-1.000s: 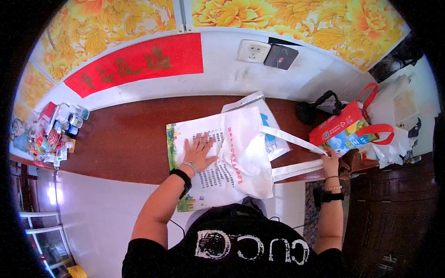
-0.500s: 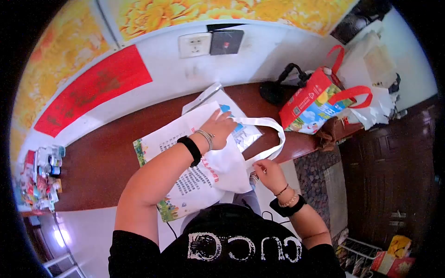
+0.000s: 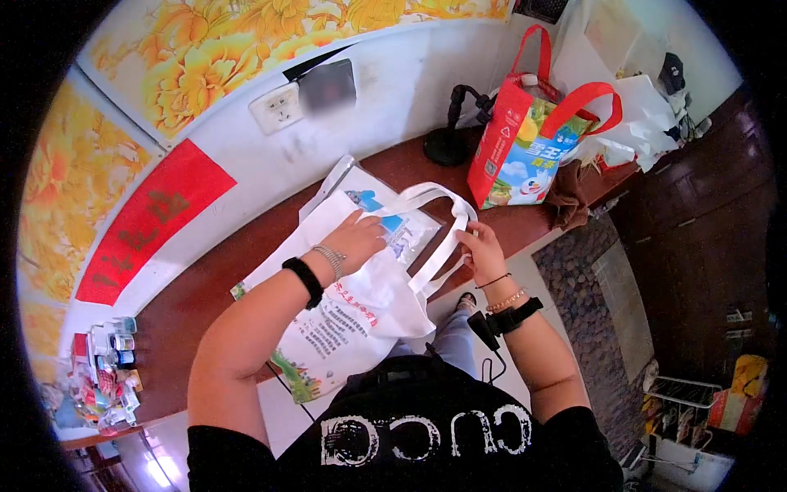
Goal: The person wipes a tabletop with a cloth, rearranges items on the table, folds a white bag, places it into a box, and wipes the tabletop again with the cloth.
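- My white cloth bag [image 3: 385,291] lies on the brown table [image 3: 176,348] in front of me, its near part reaching past the table's edge towards my body.
- It bears red and black lettering, with a green printed strip along its bottom end; the end with the white handles [image 3: 436,258] points away to my right.
- My left hand [image 3: 357,244] rests on the bag near the base of a handle, fingers bent; I cannot tell whether they grip the cloth or only press it.
- My right hand [image 3: 484,248] is nearly closed, holding a handle between thumb and fingers, beyond the bag's open end.
- Under and behind the bag lies a shiny packet [image 3: 426,231] with blue print, partly covered by it.
- Further right on the table stands a red shopping bag [image 3: 516,148] with a colourful front and red handles, upright, well apart from the white one.
- A black stand [image 3: 447,148] is just beside that red bag, on its left; a brown cloth [image 3: 567,203] hangs near its right lower corner.
- Small jars and packs [image 3: 111,373] crowd together at the table's far left end.
- On the wall hang a red paper banner [image 3: 156,221] and a white socket [image 3: 277,109].
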Motion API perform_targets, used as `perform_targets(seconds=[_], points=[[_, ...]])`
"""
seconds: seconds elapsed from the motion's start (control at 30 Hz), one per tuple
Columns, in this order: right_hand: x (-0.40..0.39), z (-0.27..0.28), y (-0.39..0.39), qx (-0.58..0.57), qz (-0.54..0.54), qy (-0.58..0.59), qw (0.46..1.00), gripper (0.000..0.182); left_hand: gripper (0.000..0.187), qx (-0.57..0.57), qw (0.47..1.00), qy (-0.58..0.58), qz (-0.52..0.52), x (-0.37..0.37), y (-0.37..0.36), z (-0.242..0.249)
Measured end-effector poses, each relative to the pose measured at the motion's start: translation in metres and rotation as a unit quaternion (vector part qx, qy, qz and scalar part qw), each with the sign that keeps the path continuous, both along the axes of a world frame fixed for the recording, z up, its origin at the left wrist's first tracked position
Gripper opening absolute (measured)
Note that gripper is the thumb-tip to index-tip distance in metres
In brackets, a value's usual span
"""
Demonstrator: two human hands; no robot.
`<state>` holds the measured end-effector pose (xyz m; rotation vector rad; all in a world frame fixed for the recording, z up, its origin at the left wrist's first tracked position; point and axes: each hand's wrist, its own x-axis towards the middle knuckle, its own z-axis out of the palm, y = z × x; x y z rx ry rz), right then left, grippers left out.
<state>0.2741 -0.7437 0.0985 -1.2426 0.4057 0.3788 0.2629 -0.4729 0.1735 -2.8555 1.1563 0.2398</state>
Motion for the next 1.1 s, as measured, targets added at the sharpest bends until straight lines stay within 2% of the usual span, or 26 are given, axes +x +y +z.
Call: perform_targets(seconds=[0.07,0.13,0.2,0.3,0.33,0.4,0.43,0.5,0.53,0.57,0.6,0.63,0.7,0.83,0.93,1.0,1.03,1.1], points=[[-0.004,0.024,0.010,0.040,0.024,-0.130,0.990,0.051,0.015,-0.001,1.000,0.002,-0.025,-0.011,0.006,0.020],[-0.017,0.072,0.030,0.079,0.034,-0.165,0.982,0.051,0.013,0.003,0.999,-0.008,-0.042,-0.026,0.018,0.043],[-0.032,0.115,0.042,0.136,0.184,-0.219,0.949,0.046,0.012,0.009,0.998,-0.018,-0.060,-0.044,0.035,0.059],[-0.044,0.140,0.056,0.187,0.430,-0.287,0.835,0.037,0.013,-0.034,0.997,-0.045,-0.057,-0.076,0.064,0.069],[-0.052,0.148,0.068,0.257,0.451,-0.268,0.811,0.034,0.013,-0.064,0.995,-0.060,-0.049,-0.088,0.073,0.067],[-0.049,0.129,0.096,0.396,0.514,-0.192,0.736,0.028,0.013,-0.089,0.992,-0.076,-0.037,-0.107,0.084,0.058],[-0.044,0.114,0.108,0.401,0.518,-0.193,0.731,0.028,0.013,-0.090,0.992,-0.082,-0.028,-0.115,0.089,0.052],[-0.034,0.081,0.133,0.477,0.578,-0.006,0.663,0.022,0.013,-0.104,0.989,-0.103,-0.016,-0.130,0.092,0.052],[-0.032,0.062,0.147,0.479,0.582,-0.006,0.658,0.022,0.013,-0.100,0.990,-0.104,-0.011,-0.134,0.093,0.052],[-0.032,0.043,0.159,0.159,0.642,-0.142,0.736,0.019,0.013,-0.090,0.989,-0.119,-0.007,-0.138,0.095,0.051],[-0.032,0.035,0.168,-0.180,0.617,-0.264,0.719,0.016,0.014,-0.081,0.988,-0.134,-0.002,-0.141,0.095,0.050],[-0.037,0.027,0.173,-0.176,0.621,-0.267,0.716,0.016,0.014,-0.077,0.988,-0.134,0.003,-0.143,0.096,0.050],[-0.052,0.023,0.178,-0.168,0.666,-0.387,0.615,0.015,0.014,-0.074,0.986,-0.149,0.018,-0.144,0.097,0.050],[-0.063,0.028,0.220,-0.115,0.618,-0.451,0.633,0.014,0.011,-0.103,0.983,-0.153,0.004,-0.138,0.094,0.055],[-0.053,-0.015,0.248,-0.143,0.587,-0.426,0.674,0.017,0.010,-0.129,0.978,-0.162,-0.001,-0.130,0.089,0.059],[-0.038,-0.013,0.250,-0.251,0.681,-0.497,0.476,0.026,0.013,-0.107,0.979,-0.175,-0.009,-0.125,0.091,0.058],[-0.031,-0.013,0.246,-0.254,0.702,-0.424,0.512,0.033,0.013,-0.101,0.981,-0.168,-0.006,-0.123,0.092,0.058],[-0.015,-0.009,0.222,-0.180,0.666,-0.409,0.598,0.032,0.013,-0.103,0.980,-0.170,-0.002,-0.124,0.096,0.058]])
